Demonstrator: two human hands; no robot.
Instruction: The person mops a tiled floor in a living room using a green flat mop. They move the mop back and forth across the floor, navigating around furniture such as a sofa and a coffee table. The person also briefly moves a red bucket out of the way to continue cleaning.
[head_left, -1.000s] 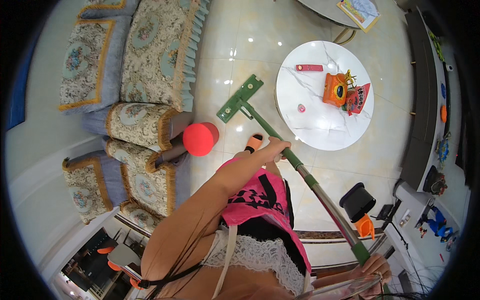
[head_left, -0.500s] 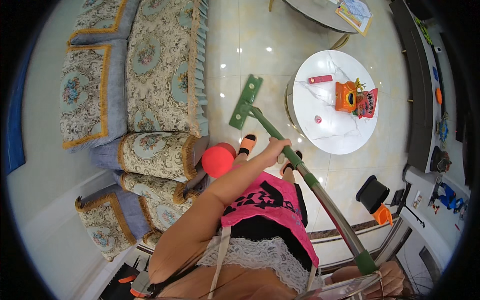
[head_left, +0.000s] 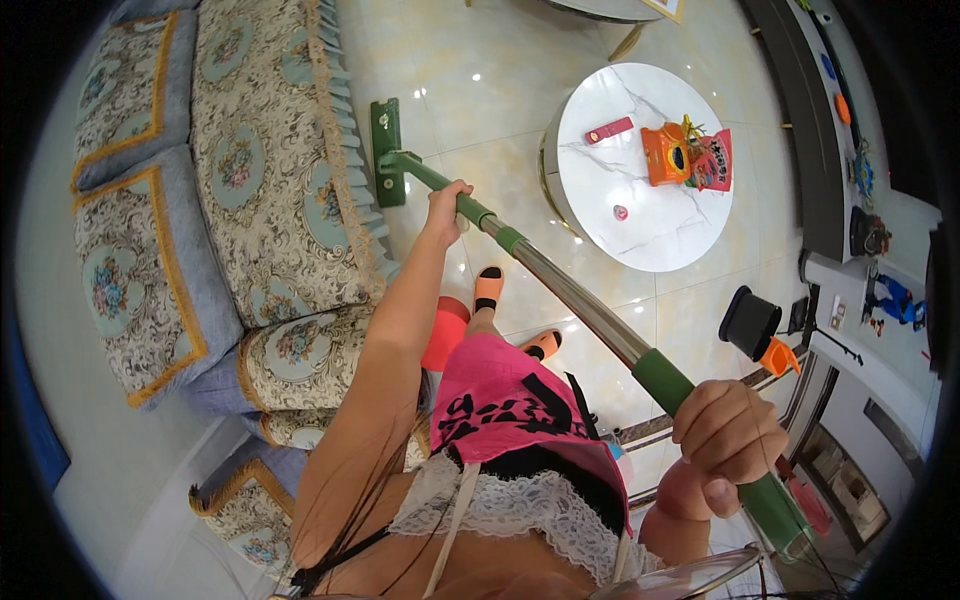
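A flat mop point(head_left: 572, 292) with a green head and a metal pole with green grips slants across my body. My left hand point(head_left: 447, 212) is closed round the green lower part of the pole, a little above the head. Near its top end, my right hand point(head_left: 728, 440) wraps round the thick green grip. The mop head point(head_left: 386, 152) is beside the sofa's fringed skirt, over the tiled floor; whether it touches the floor I cannot tell. No cloth shows on its upper face.
On the left stands a floral-covered sofa point(head_left: 235, 150). A round white table point(head_left: 640, 235) on the right holds an orange container, a red packet and a small red box. A red round object point(head_left: 447, 335) sits by my feet. A black bin-like object point(head_left: 750, 322) stands at the right.
The mop head has moved left, from the open tiles to the sofa's skirt, with my left hand reaching farther out. My right hand has risen into fuller view on the upper grip.
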